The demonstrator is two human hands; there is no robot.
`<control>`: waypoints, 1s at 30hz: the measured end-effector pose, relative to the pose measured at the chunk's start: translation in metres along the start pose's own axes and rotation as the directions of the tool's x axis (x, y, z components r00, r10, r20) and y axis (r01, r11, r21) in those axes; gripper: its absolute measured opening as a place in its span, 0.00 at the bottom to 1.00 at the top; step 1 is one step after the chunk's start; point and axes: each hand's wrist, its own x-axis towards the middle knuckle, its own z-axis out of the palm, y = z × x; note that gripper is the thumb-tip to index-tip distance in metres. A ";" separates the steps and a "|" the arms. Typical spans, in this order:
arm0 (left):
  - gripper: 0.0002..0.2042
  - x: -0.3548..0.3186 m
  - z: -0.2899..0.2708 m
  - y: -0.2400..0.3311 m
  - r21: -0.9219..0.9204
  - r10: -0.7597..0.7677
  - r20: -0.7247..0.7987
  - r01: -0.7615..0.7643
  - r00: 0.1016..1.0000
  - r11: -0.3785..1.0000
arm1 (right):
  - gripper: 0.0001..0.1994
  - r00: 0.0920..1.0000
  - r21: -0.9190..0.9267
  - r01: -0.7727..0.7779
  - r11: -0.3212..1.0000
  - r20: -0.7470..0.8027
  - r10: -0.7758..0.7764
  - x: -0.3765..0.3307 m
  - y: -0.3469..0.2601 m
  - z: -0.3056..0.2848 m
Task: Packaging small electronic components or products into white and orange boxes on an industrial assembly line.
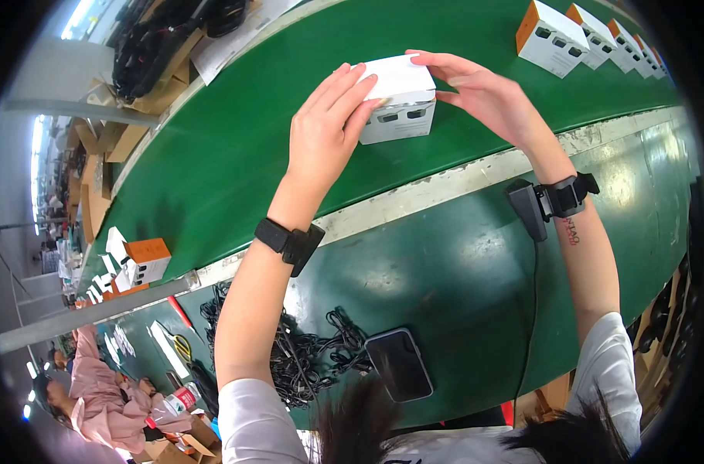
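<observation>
A small white cardboard box (399, 122) with dark devices pictured on its front stands on the green conveyor belt (251, 147). Its white top flap (402, 77) looks folded over, and a thin gap shows along the front edge. Across the left part of the top lie the fingers of my left hand (328, 116), with the thumb at the front edge. My right hand (483, 93) is at the right end, fingertips on the far top corner and thumb near the side. Both hands hold the box between them. Each wrist wears a black strapped device.
Several white-and-orange boxes (553, 39) stand in a row at the far right of the belt. An opened box (144, 259) sits at the left. On the green table lie tangled black cables (294, 359), a phone (399, 365) and yellow-handled scissors (182, 348). A person in pink (108, 390) is at lower left.
</observation>
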 end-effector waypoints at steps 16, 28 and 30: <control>0.19 -0.013 0.033 0.023 0.050 -0.012 0.040 0.010 0.999 0.999 | 0.18 0.971 -0.701 0.123 0.703 -0.062 -0.233 -0.022 0.007 -0.006; 0.23 -0.094 -0.136 -0.069 0.638 -0.575 -0.294 0.605 0.764 0.477 | 0.21 0.956 -0.724 -0.032 0.689 -0.223 -0.190 -0.058 -0.017 -0.186; 0.35 -0.134 -0.197 -0.092 0.759 -0.690 -0.417 0.644 0.591 0.093 | 0.22 0.944 -0.698 -0.076 0.712 -0.281 -0.174 -0.057 -0.014 -0.195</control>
